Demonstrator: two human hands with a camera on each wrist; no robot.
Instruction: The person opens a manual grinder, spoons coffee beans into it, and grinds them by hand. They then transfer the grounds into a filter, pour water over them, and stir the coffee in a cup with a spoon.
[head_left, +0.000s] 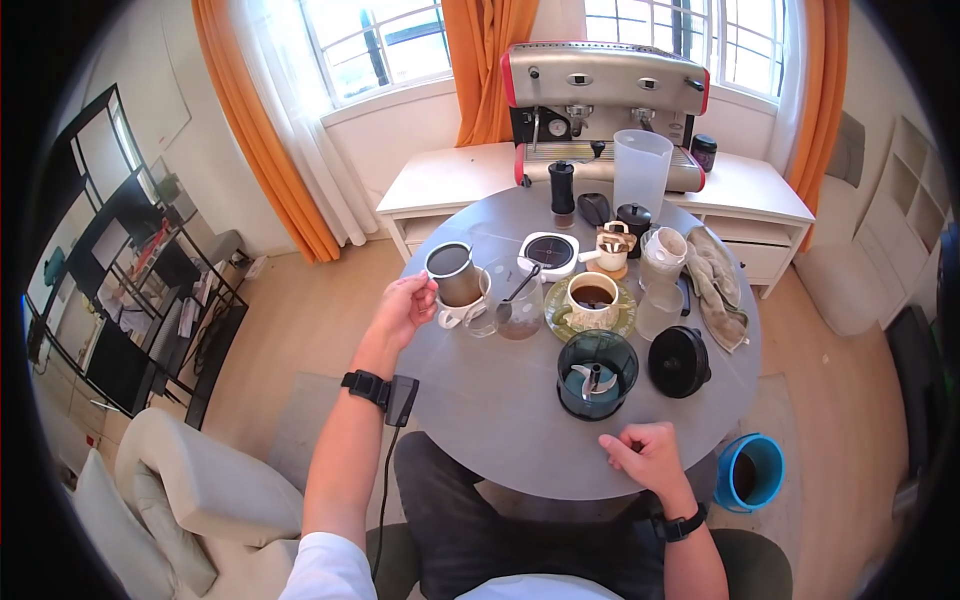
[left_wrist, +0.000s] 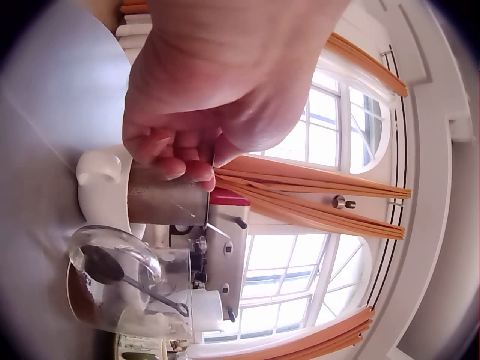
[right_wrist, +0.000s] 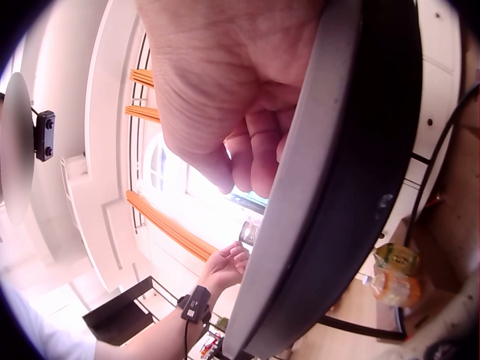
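Observation:
My left hand (head_left: 407, 305) pinches the rim of a metal mesh coffee filter (head_left: 461, 288) that sits in a white cup (head_left: 446, 318) at the table's left side. In the left wrist view, the thumb and fingertips meet at the top edge of the filter (left_wrist: 169, 196). Just right of it stands a glass jug (head_left: 520, 318) with a dark spoon (head_left: 521, 285) inside and brown residue at the bottom. My right hand (head_left: 648, 460) rests at the near table edge, fingers loosely curled, holding nothing. Closest to it is a dark clear chopper bowl (head_left: 575, 385) with metal blades.
A cup of dark coffee (head_left: 592, 297) stands on a green plate (head_left: 626, 325) mid-table. Around it are a black lid (head_left: 678, 362), a glass carafe (head_left: 660, 308), a white hot plate (head_left: 533, 246), a tall plastic pitcher (head_left: 640, 170) and a cloth (head_left: 718, 290). A blue bucket (head_left: 772, 470) stands below right.

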